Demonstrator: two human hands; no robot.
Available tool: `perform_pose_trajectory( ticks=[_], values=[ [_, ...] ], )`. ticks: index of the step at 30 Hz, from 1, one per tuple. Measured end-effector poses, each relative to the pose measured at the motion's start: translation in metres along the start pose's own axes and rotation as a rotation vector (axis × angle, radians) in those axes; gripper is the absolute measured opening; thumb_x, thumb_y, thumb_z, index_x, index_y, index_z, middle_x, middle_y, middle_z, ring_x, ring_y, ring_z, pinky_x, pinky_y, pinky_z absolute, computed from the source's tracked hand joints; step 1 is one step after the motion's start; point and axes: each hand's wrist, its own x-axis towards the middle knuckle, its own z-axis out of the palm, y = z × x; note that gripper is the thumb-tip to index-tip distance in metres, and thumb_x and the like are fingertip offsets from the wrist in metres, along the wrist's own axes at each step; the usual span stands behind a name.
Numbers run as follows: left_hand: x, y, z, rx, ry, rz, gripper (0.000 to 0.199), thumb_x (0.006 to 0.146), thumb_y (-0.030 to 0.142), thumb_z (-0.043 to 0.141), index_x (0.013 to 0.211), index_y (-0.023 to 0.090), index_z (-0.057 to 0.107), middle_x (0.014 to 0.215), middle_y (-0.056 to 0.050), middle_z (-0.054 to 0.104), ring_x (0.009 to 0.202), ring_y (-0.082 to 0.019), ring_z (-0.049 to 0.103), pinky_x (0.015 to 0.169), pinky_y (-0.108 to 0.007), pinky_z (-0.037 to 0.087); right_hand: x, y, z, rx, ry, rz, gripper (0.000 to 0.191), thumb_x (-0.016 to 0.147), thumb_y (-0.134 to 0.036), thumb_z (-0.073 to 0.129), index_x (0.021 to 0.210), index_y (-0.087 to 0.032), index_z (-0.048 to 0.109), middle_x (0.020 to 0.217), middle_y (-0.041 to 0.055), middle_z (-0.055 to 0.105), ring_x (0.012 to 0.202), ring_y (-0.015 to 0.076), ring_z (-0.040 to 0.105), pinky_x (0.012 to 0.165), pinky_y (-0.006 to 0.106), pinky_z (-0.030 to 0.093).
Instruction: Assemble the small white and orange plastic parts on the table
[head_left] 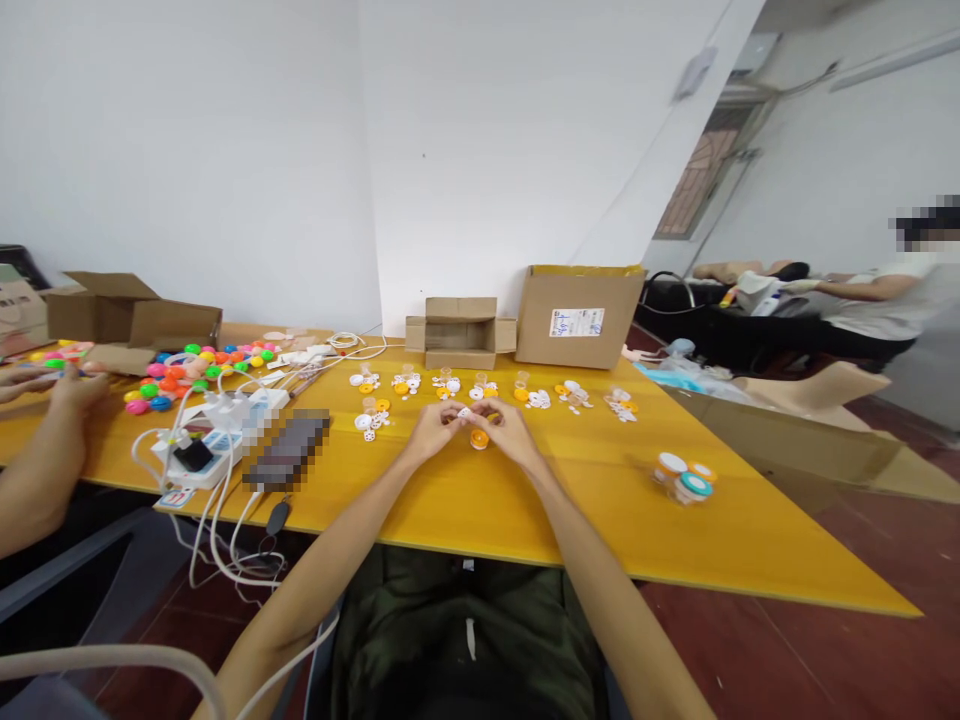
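Observation:
Both hands meet over the middle of the yellow table (450,510). My left hand (437,428) and my right hand (507,425) pinch a small white plastic piece (464,412) between their fingertips. Just below the fingers an orange round cap (479,439) rests on the tabletop. Beyond my hands lies a row of small part groups, each with white discs, orange rings and clear cups; one group has an orange ring (522,395) with white discs (538,399). Another cluster of white wheels (365,422) sits left of my left hand.
Capped clear jars (694,485) stand at the right. An open carton (460,335) and a larger box (577,318) are at the back. Left are a power strip (217,440) with cables, a phone (289,447), colourful balls (199,370) and another person's hands (75,390). A co-worker (877,300) is far right.

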Motion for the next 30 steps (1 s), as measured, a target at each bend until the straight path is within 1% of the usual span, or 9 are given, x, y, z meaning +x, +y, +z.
perform_pose_trajectory(
  ticks=[2,5,8,10,13,17,20,24,30],
  values=[
    [0.0,0.0,0.0,0.014,0.016,0.0,0.014,0.076,0.025,0.074,0.088,0.018,0.074,0.081,-0.003,0.077,0.074,-0.018,0.071,0.066,-0.024,0.05,-0.002,0.005,-0.001,-0.036,0.005,-0.008,0.022,0.08,-0.044,0.069,0.081,-0.023,0.069,0.081,0.0033,0.072,0.077,0.0205,0.067,0.064,0.03,0.049],
    [0.0,0.0,-0.001,0.032,0.045,-0.003,0.014,0.076,0.027,0.073,0.087,0.018,0.072,0.077,-0.002,0.076,0.071,-0.017,0.069,0.065,-0.024,0.049,-0.007,0.01,-0.003,-0.112,0.0,-0.038,0.019,0.082,-0.041,0.069,0.084,-0.023,0.07,0.087,0.0039,0.073,0.083,0.0209,0.067,0.076,0.033,0.052],
    [0.0,0.0,-0.001,0.041,0.075,-0.002,0.013,0.076,0.027,0.072,0.085,0.018,0.071,0.076,-0.001,0.075,0.07,-0.016,0.068,0.064,-0.025,0.048,-0.013,0.012,-0.005,-0.196,-0.044,-0.085,0.019,0.081,-0.039,0.072,0.091,-0.023,0.07,0.096,0.0046,0.073,0.094,0.0226,0.067,0.086,0.037,0.052],
    [0.0,0.001,-0.002,0.04,0.094,0.002,0.013,0.075,0.027,0.073,0.085,0.018,0.071,0.076,-0.001,0.075,0.071,-0.017,0.068,0.064,-0.025,0.048,-0.017,0.013,-0.006,-0.258,-0.078,-0.113,0.023,0.079,-0.038,0.076,0.097,-0.024,0.07,0.101,0.0052,0.072,0.099,0.0238,0.066,0.09,0.038,0.051],
    [0.0,0.002,-0.003,0.03,0.113,-0.003,0.012,0.075,0.026,0.072,0.084,0.018,0.07,0.075,-0.001,0.075,0.072,-0.017,0.069,0.064,-0.025,0.048,-0.022,0.015,-0.007,-0.354,-0.129,-0.121,0.031,0.075,-0.035,0.08,0.102,-0.024,0.069,0.104,0.0058,0.071,0.1,0.0249,0.065,0.089,0.04,0.052],
    [0.001,0.003,-0.004,0.034,0.136,-0.023,0.009,0.074,0.023,0.071,0.082,0.019,0.069,0.075,0.0,0.074,0.071,-0.016,0.068,0.062,-0.023,0.047,-0.025,0.015,-0.008,-0.415,-0.177,-0.11,0.025,0.077,-0.027,0.077,0.1,-0.024,0.069,0.1,0.0048,0.07,0.095,0.0238,0.065,0.085,0.038,0.052],
    [0.001,0.004,-0.004,0.042,0.148,-0.032,0.008,0.074,0.022,0.071,0.08,0.019,0.067,0.072,0.001,0.073,0.068,-0.015,0.068,0.061,-0.023,0.045,-0.024,0.017,-0.009,-0.412,-0.155,-0.115,0.019,0.08,-0.021,0.069,0.098,-0.023,0.068,0.099,0.0043,0.071,0.094,0.0227,0.065,0.086,0.037,0.052],
    [0.001,0.005,-0.004,0.054,0.135,-0.04,0.011,0.075,0.025,0.073,0.076,0.019,0.065,0.068,0.001,0.072,0.066,-0.016,0.067,0.061,-0.023,0.045,-0.022,0.024,-0.011,-0.46,-0.096,-0.113,0.016,0.081,-0.02,0.064,0.096,-0.024,0.067,0.098,0.0039,0.072,0.092,0.0228,0.065,0.084,0.036,0.051],
    [-0.001,0.006,-0.002,0.06,0.075,-0.016,0.017,0.076,0.031,0.074,0.071,0.019,0.064,0.07,-0.001,0.072,0.068,-0.016,0.066,0.063,-0.025,0.047,-0.024,0.029,-0.012,-0.616,0.04,-0.071,0.021,0.082,-0.024,0.067,0.103,-0.026,0.067,0.106,0.0091,0.071,0.101,0.0295,0.063,0.083,0.04,0.048]
  ],
)
